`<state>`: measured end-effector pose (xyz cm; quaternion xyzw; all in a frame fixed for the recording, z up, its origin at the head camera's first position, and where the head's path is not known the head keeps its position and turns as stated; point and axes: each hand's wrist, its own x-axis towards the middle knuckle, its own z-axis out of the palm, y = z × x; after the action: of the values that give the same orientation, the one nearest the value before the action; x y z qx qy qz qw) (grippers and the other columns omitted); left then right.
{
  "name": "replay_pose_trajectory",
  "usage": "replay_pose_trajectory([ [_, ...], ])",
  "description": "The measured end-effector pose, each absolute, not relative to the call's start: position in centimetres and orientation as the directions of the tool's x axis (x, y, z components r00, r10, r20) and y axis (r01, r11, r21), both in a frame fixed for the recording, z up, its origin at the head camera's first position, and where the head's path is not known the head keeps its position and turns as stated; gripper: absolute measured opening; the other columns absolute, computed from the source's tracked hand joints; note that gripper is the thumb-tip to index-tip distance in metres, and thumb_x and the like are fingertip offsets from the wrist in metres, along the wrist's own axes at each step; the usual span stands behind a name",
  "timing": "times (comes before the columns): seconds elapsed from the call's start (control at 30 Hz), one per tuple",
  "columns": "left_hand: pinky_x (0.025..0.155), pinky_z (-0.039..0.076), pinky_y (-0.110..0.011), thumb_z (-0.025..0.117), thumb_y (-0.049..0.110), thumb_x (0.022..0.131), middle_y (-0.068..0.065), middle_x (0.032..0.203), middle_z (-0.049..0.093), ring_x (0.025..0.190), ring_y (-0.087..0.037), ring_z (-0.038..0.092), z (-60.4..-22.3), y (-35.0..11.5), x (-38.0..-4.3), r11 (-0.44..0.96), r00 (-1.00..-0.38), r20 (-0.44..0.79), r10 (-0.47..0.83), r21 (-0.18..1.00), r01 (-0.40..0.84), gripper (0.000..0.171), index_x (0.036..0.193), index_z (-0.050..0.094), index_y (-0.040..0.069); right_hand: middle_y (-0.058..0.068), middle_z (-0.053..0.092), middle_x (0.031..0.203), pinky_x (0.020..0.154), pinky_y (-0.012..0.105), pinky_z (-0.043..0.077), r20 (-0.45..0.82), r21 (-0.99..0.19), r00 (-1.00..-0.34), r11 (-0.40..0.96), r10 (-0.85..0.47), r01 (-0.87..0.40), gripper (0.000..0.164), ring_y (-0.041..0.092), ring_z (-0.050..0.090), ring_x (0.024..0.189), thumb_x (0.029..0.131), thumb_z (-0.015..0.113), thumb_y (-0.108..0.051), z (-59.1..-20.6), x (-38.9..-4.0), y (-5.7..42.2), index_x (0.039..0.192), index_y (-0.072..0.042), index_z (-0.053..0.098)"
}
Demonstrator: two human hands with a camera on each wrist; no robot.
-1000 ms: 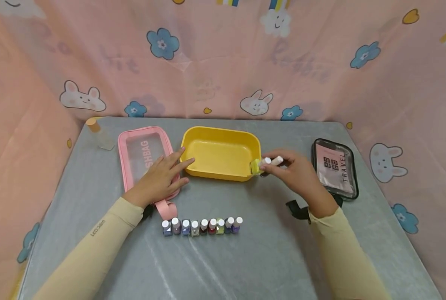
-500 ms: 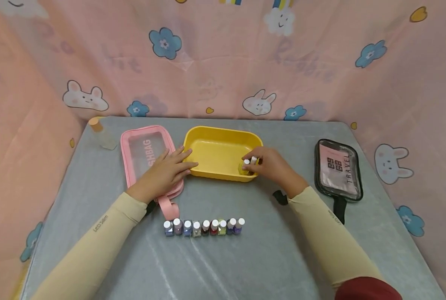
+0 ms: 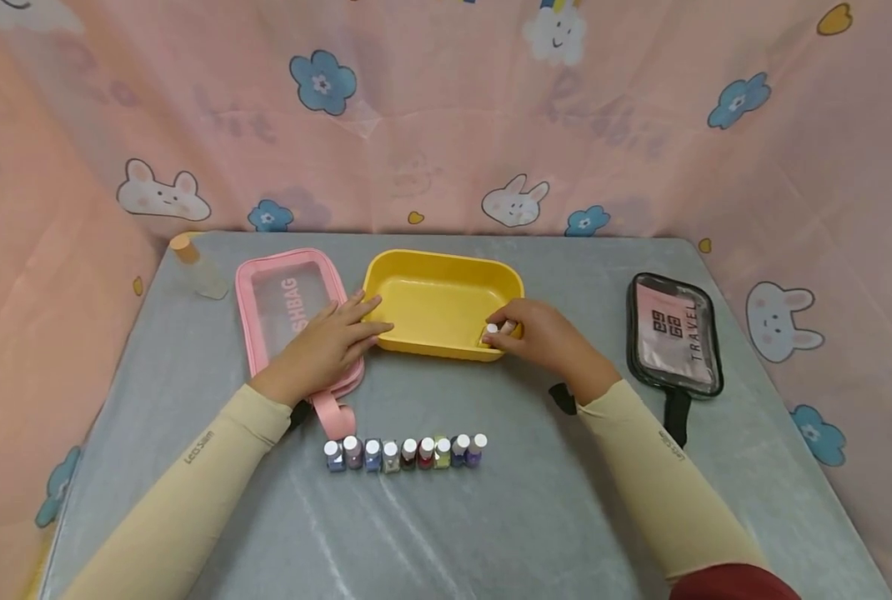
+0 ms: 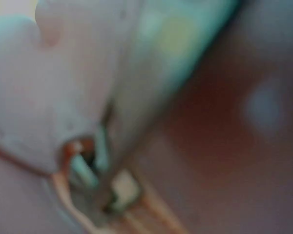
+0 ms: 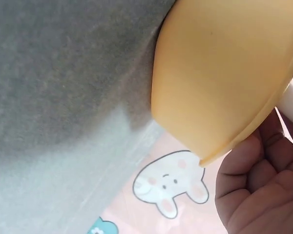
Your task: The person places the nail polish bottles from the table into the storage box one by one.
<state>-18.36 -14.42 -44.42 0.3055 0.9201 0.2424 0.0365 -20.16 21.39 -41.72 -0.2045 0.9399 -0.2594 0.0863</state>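
Observation:
My right hand (image 3: 539, 337) reaches over the near right corner of the yellow tray (image 3: 446, 353). Between its fingers it pinches small white-capped nail polish bottles (image 3: 491, 330), low inside the tray; their glass is mostly hidden. In the right wrist view the tray's outer wall (image 5: 219, 73) fills the upper right, with a white cap (image 5: 291, 105) at the rim by the curled fingers. Spread fingers of my left hand (image 3: 326, 346) touch the tray's left rim, while the palm lies over the pink clear-topped wash bag (image 3: 247, 312). The left wrist view is blurred.
A row of several nail polish bottles (image 3: 408, 454) stands in front of the tray on the grey cloth-covered table (image 3: 446, 533). To the right lies a black-edged travel pouch (image 3: 674, 333). A clear bottle with a wooden cap (image 3: 200, 268) is at the far left.
My right hand has moved left from beside the tray and lowered the nail polish bottles into its right corner. The left hand has stayed at the left rim.

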Motion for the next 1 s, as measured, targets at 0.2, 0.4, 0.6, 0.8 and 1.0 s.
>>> replay_pose_trajectory([
  [0.2, 0.128, 0.018, -0.055, 0.061, 0.023, 0.110, -0.009, 0.169, 0.036, 0.161, -0.029, 0.018, -44.5, -14.4, -18.5, 0.696, -0.815, 0.077, 0.574, 0.478, 0.536, 0.039, 0.149, 0.065, 0.018, 0.017, 0.069, 0.125, 0.106, 0.053, 0.049, 0.016, -0.548, -0.917, 0.764, -0.398, -0.341, 0.044, 0.036, 0.060, 0.114, 0.099, 0.080, -0.027, -41.5, -19.4, 21.8, 0.132, 0.000, 0.071],
  [0.4, 0.128, 0.017, -0.055, 0.061, 0.022, 0.110, -0.011, 0.169, 0.036, 0.161, -0.030, 0.018, -44.4, -14.4, -18.5, 0.693, -0.812, 0.070, 0.580, 0.480, 0.537, 0.039, 0.148, 0.065, 0.016, 0.016, 0.067, 0.133, 0.113, 0.058, 0.043, 0.211, -0.618, -0.910, 0.672, -0.358, -0.408, 0.041, 0.036, 0.057, 0.126, 0.096, 0.082, -0.017, -40.9, -16.5, 22.2, 0.132, -0.002, 0.071],
  [0.6, 0.128, 0.015, -0.056, 0.062, 0.021, 0.110, -0.013, 0.169, 0.037, 0.161, -0.031, 0.018, -44.5, -14.4, -18.4, 0.689, -0.809, 0.074, 0.583, 0.484, 0.540, 0.039, 0.148, 0.065, 0.015, 0.008, 0.071, 0.130, 0.106, 0.049, 0.047, 0.370, -0.647, -0.832, 0.528, -0.413, -0.550, 0.046, 0.030, 0.061, 0.122, 0.087, 0.088, -0.007, -42.0, -11.3, 22.3, 0.130, -0.005, 0.073],
  [0.8, 0.128, 0.015, -0.057, 0.063, 0.020, 0.109, -0.014, 0.168, 0.038, 0.160, -0.033, 0.019, -44.4, -14.3, -18.4, 0.679, -0.804, 0.094, 0.587, 0.483, 0.552, 0.039, 0.147, 0.066, 0.014, -0.001, 0.071, 0.127, 0.103, 0.036, 0.051, 0.265, -0.747, -0.851, 0.462, -0.453, -0.479, 0.050, 0.021, 0.063, 0.119, 0.082, 0.093, -0.010, -44.1, -6.8, 21.8, 0.128, -0.010, 0.074],
  [1.0, 0.129, 0.014, -0.055, 0.062, 0.020, 0.109, -0.012, 0.169, 0.037, 0.161, -0.032, 0.019, -44.4, -14.2, -18.4, 0.684, -0.806, 0.092, 0.585, 0.479, 0.551, 0.039, 0.147, 0.066, 0.015, -0.003, 0.073, 0.120, 0.096, 0.032, 0.056, 0.238, -0.793, -0.872, 0.434, -0.427, -0.428, 0.043, 0.018, 0.067, 0.112, 0.081, 0.094, -0.008, -46.0, -5.2, 20.9, 0.120, -0.008, 0.077],
])
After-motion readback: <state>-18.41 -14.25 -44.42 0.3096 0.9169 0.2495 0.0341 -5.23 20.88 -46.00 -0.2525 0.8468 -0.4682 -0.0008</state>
